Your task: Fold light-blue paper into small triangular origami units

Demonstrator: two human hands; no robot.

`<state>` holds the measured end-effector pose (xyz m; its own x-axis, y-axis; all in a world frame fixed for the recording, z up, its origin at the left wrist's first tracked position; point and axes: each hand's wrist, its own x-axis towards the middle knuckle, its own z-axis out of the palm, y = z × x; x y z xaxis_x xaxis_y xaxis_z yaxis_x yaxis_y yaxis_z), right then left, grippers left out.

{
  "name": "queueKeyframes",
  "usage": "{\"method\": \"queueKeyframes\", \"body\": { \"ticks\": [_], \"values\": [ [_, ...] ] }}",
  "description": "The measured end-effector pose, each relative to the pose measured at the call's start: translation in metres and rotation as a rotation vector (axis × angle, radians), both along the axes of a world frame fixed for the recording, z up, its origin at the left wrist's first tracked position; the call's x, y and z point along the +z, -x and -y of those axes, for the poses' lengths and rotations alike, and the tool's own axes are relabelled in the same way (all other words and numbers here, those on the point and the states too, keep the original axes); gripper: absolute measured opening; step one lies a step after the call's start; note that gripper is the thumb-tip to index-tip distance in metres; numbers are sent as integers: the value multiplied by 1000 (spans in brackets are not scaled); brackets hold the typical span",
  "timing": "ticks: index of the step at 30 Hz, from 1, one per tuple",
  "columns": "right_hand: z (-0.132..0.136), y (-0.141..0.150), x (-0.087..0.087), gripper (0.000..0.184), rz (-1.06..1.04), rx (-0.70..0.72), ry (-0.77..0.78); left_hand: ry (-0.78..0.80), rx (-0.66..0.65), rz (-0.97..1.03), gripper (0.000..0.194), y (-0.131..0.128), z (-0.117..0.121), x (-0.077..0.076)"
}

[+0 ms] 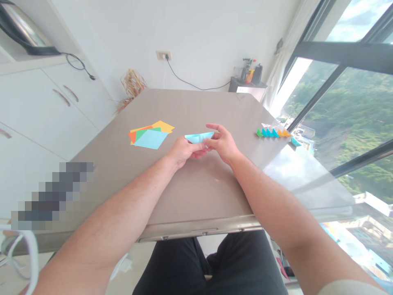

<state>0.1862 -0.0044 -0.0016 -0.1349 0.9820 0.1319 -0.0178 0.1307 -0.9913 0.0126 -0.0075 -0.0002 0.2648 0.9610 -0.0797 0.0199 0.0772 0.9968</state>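
Between my two hands, above the middle of the table, is a light blue folded paper (199,137), long and narrow with creases across it. My left hand (186,151) grips its left and lower side, thumb on the near face and fingers curled beneath. On the right, my right hand (221,142) pinches the paper's lower right part between thumb and fingers, while the index finger sticks out above it. To the left of my hands lie loose paper sheets (151,139), light blue on top, with green, orange and yellow ones beneath.
A row of small folded paper boats (272,133) in green, blue and orange stands at the table's right side. One more blue paper piece (295,141) lies beside them. Windows flank the right edge. A pixelated dark patch (53,194) covers the table's left front.
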Motion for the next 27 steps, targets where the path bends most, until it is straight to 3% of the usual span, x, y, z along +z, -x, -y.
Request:
{"method": "queueKeyframes", "body": {
  "ticks": [15, 17, 21, 27],
  "values": [
    [2, 4, 5, 65, -70, 21, 54, -66, 89, -6, 18, -4, 0, -1],
    [2, 5, 4, 56, -95, 37, 69, -74, 115, 20, 18, -4, -1, -1],
    [1, 5, 2, 20, -102, 73, 102, -81, 159, 48, 18, -4, -3, -3],
    [2, 8, 2, 23, -107, 9, 103, -110, 173, 52, 12, -4, -4, -4]
  ]
}}
